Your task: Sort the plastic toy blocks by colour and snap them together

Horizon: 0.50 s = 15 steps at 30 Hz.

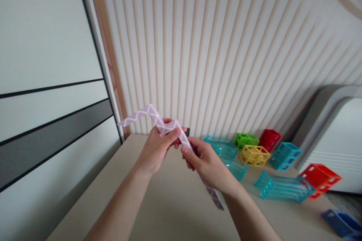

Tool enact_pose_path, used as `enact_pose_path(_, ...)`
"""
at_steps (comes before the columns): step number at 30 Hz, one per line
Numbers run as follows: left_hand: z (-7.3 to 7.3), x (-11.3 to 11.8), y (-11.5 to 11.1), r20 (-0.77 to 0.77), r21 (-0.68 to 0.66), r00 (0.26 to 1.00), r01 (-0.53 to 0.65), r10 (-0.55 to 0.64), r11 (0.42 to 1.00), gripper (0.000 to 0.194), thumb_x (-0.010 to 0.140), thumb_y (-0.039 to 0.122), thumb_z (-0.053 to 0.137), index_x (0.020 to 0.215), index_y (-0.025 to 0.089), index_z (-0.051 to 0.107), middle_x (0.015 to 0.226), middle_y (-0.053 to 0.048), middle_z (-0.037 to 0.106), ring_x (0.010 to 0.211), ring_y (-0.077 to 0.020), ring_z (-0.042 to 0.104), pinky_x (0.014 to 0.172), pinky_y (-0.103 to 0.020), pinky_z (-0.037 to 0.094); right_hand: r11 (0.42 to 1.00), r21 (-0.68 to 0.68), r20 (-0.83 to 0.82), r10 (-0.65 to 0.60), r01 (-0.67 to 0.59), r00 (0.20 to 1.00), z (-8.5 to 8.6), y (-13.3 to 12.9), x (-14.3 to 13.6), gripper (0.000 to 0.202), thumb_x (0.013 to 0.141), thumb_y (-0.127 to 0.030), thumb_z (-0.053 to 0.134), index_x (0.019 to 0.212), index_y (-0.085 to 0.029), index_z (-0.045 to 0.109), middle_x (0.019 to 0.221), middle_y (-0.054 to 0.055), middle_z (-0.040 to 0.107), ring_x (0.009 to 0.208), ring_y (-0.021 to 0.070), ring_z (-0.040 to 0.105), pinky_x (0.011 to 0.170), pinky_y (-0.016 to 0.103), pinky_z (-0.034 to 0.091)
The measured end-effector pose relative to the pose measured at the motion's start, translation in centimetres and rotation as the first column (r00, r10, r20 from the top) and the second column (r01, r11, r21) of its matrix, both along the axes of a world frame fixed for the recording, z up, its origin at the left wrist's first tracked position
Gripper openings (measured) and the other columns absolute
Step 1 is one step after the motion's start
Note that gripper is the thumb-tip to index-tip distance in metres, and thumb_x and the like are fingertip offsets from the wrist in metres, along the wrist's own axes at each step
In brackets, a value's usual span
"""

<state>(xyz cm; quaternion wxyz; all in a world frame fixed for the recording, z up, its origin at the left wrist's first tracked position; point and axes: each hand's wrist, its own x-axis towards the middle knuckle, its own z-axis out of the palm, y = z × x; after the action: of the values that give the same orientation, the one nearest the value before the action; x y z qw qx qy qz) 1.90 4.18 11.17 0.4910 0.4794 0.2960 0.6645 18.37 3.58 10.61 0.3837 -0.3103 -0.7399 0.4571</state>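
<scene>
A lilac and white snake cube puzzle (154, 115), a chain of triangular segments bent into a zigzag, is held above the table by both hands. My left hand (158, 145) is closed around its middle bend, with the thumb lying on top. Closed on the straight stretch just right of that bend is my right hand (203, 158), thumb and fingers pinching it. One end of the puzzle points out to the left. Its other end comes out below my right hand, slanting down to the right; part of that stretch is hidden behind the hand.
On the right of the pale table (113, 188) lie clear teal track pieces (285, 188) and open block frames: green (246, 140), yellow (254, 155), teal (285, 155), red (319, 179) and blue (342, 223). A ribbed wall panel (181, 45) rises behind; a white cabinet (51, 45) borders the left.
</scene>
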Motion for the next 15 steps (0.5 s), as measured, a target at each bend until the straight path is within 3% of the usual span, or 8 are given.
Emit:
enact_pose_path(3,-0.1,0.0,0.1,-0.079,-0.008,0.997,-0.016,0.015,1.0,0.03,0.075,0.036,0.083,0.084,0.015,0.064,0.064,0.003,0.059,0.055,-0.007,0.048,0.054,-0.02,0.039,0.982,0.157,0.083,-0.116,0.102,0.99,-0.3,0.2,0.0,0.027,0.099,-0.041,0.054,0.103,-0.016,0.066,0.069,-0.004,0.05,0.06,0.0104,0.043,0.054,0.023,0.032)
enact_pose_path(6,-0.2,0.0,0.3,-0.135,-0.03,0.988,-0.077,0.072,0.997,0.035,0.077,0.042,0.081,0.068,0.014,0.062,0.054,0.006,0.048,0.051,-0.0061,0.042,0.048,-0.02,0.032,0.913,0.353,0.156,-0.276,0.207,0.949,-0.4,0.3,0.0,0.015,0.096,-0.029,0.059,0.106,-0.02,0.068,0.076,-0.002,0.06,0.066,0.0131,0.05,0.059,0.024,0.036)
enact_pose_path(10,-0.4,0.2,0.6,-0.128,-0.159,0.99,-0.075,0.055,0.984,0.041,0.077,0.05,0.077,0.063,0.015,0.058,0.049,0.005,0.048,0.044,-0.006,0.038,0.04,-0.02,0.019,0.742,0.607,0.181,-0.476,0.283,0.861,-0.9,0.6,0.0,0.022,0.095,-0.02,0.06,0.116,-0.023,0.066,0.093,0.005,0.068,0.084,0.0213,0.063,0.072,0.03,0.044)
enact_pose_path(15,-0.4,-0.1,0.5,-0.267,-0.182,0.961,-0.12,0.069,0.976,0.038,0.076,0.048,0.077,0.069,0.016,0.059,0.045,0.005,0.049,0.038,-0.0055,0.036,0.038,-0.02,0.018,0.504,0.834,0.191,-0.645,0.224,0.74,-1.4,1.2,0.3,0.026,0.098,-0.015,0.056,0.121,-0.021,0.064,0.101,0.009,0.07,0.092,0.0254,0.063,0.081,0.037,0.044)
